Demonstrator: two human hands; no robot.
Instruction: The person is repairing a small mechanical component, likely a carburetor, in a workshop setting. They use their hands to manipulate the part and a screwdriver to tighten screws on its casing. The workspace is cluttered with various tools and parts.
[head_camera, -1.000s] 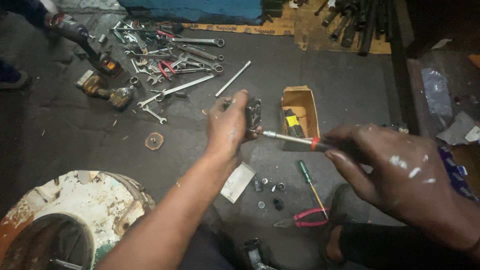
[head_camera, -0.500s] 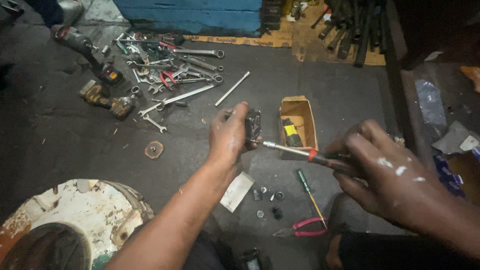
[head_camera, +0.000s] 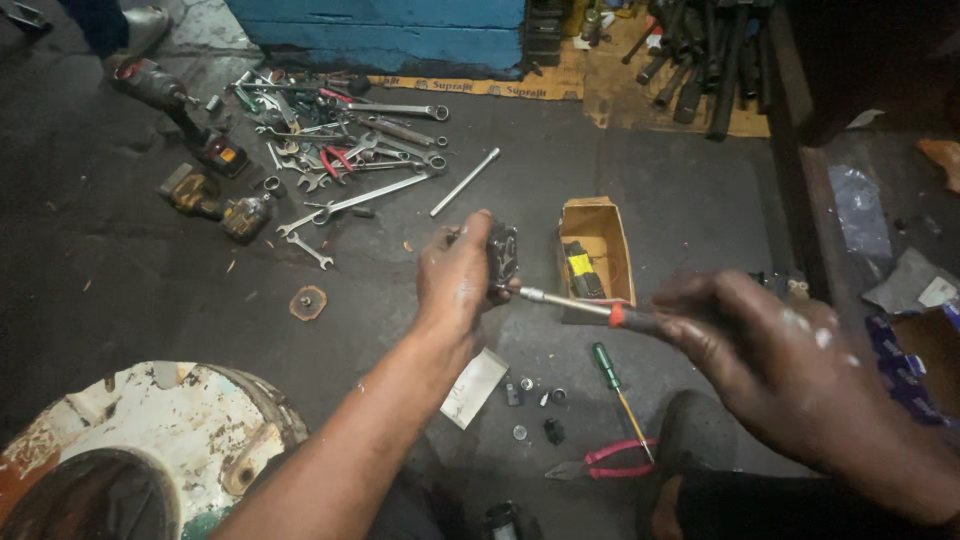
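Note:
My left hand (head_camera: 458, 280) grips a small dark metal part (head_camera: 502, 252) above the floor. My right hand (head_camera: 775, 365) holds a screwdriver (head_camera: 570, 302) with a red-and-black handle; its steel shaft points left and its tip meets the underside of the part. Below the hands, several small screws and nuts (head_camera: 535, 405) lie loose on the floor beside a white slip of paper (head_camera: 474, 388).
A small cardboard box (head_camera: 597, 255) lies just behind the hands. A green screwdriver (head_camera: 618, 392) and pink-handled pliers (head_camera: 605, 462) lie near my knee. Wrenches (head_camera: 350, 150) and power tools (head_camera: 190, 130) are scattered at the back left. A rusty white drum (head_camera: 150, 440) stands at lower left.
Both hands have drifted slightly down and right in the view as the camera tilted; the screwdriver stays against the part.

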